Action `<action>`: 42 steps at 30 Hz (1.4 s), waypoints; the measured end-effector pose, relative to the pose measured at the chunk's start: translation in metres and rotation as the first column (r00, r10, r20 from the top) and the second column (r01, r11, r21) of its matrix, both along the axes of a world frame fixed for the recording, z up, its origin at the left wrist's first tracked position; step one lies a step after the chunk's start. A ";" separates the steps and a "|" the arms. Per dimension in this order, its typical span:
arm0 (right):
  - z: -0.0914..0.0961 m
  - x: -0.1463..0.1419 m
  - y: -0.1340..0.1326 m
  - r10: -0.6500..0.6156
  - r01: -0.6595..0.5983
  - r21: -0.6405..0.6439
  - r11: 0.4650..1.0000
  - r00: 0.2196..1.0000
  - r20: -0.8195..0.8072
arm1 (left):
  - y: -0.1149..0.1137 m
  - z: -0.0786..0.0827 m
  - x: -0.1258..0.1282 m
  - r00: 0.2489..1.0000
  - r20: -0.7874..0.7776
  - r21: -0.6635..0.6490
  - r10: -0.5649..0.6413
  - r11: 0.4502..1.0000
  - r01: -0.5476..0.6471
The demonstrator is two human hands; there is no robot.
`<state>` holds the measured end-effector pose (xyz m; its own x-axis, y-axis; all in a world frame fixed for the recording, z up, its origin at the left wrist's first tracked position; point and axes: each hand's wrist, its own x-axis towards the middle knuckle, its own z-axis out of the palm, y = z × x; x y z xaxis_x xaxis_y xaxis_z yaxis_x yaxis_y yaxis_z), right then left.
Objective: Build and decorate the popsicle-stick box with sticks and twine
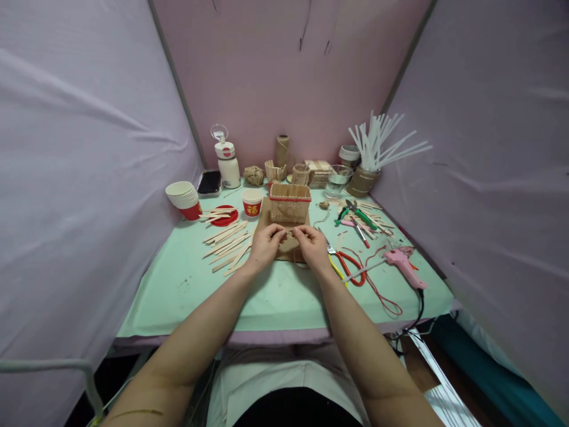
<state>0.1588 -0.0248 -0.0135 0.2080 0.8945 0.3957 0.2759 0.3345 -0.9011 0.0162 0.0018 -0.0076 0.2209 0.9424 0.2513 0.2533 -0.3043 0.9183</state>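
Pinches thin cord (290,235) in left hand (265,247) and right hand (313,247), in front of a red-rimmed basket (290,211) on cardboard (288,254).

white lidded bottle (230,171) beside a flat black device (209,182)

Back wall (262,77): flat and pink, with a few thin lines (306,26) hanging near the top.
Left wall (89,178): pale purple cloth with long, soft wrinkles.
Right wall (484,166): pale purple cloth too, a bit darker.
Grey strips (176,83): one down each side of the pink wall.
Desk (164,302): light green on top, pale purple along the front edge.
Floor (418,363): a bit of brown, low on the right.
Bent bar (44,366): whitish, low on the left.
Light: soft, with no hard shadows on the walls.
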 end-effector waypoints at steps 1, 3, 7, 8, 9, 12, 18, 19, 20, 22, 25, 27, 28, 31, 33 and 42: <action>0.000 0.000 0.000 0.012 -0.014 -0.033 0.999 0.999 -0.052 | 0.000 0.000 0.000 1.000 0.011 -0.016 -0.014 1.000 0.014; 0.000 0.001 0.002 0.013 -0.025 -0.086 0.996 0.991 -0.135 | 0.000 -0.001 0.002 0.998 0.052 -0.059 -0.044 0.997 0.047; -0.002 0.001 0.003 -0.038 0.009 -0.147 0.989 0.980 -0.196 | -0.001 0.001 0.004 0.974 0.195 -0.159 -0.113 0.977 0.145; -0.002 0.001 0.003 -0.052 0.023 -0.152 0.988 0.981 -0.190 | -0.001 0.001 0.004 0.964 0.235 -0.183 -0.126 0.968 0.172; -0.002 0.001 0.003 -0.069 0.042 -0.153 0.987 0.982 -0.175 | -0.001 0.001 0.005 0.951 0.277 -0.207 -0.136 0.958 0.197; -0.002 0.002 0.003 -0.139 0.122 -0.148 0.981 0.985 -0.104 | -0.003 0.002 0.005 0.910 0.392 -0.272 -0.137 0.928 0.257; -0.006 0.005 0.004 -0.237 0.240 -0.166 0.956 0.971 0.041 | -0.007 0.009 0.006 0.851 0.516 -0.367 -0.095 0.873 0.320; -0.006 0.005 0.004 -0.239 0.247 -0.167 0.954 0.969 0.067 | -0.008 0.010 0.006 0.846 0.526 -0.376 -0.086 0.869 0.322; -0.007 0.005 0.004 -0.239 0.252 -0.157 0.955 0.966 0.097 | -0.008 0.010 0.006 0.846 0.528 -0.380 -0.076 0.870 0.315; -0.006 0.003 0.002 -0.247 0.264 -0.086 0.961 0.955 0.167 | -0.007 0.011 0.006 0.862 0.504 -0.374 -0.055 0.886 0.276; -0.003 0.000 -0.003 -0.295 0.271 0.121 0.955 0.909 0.293 | -0.004 0.008 0.004 0.927 0.374 -0.312 -0.029 0.938 0.155; -0.001 -0.002 -0.007 -0.302 0.220 0.242 0.945 0.871 0.387 | -0.004 0.007 0.003 0.975 0.222 -0.207 -0.002 0.977 0.049; 0.000 -0.003 -0.008 -0.298 0.186 0.282 0.941 0.850 0.434 | -0.004 0.006 0.003 0.990 0.139 -0.140 0.015 0.990 0.004; 0.001 -0.004 -0.010 -0.285 0.109 0.333 0.937 0.789 0.544 | -0.006 0.006 0.002 0.997 -0.044 0.028 0.065 0.998 -0.064; 0.001 -0.004 -0.010 -0.285 0.097 0.335 0.937 0.767 0.575 | -0.009 0.007 0.001 0.991 -0.101 0.091 0.082 0.993 -0.073; -0.001 -0.005 -0.004 -0.127 0.083 0.171 0.982 0.956 0.263 | -0.006 0.005 0.001 0.996 -0.080 0.044 0.046 0.998 -0.042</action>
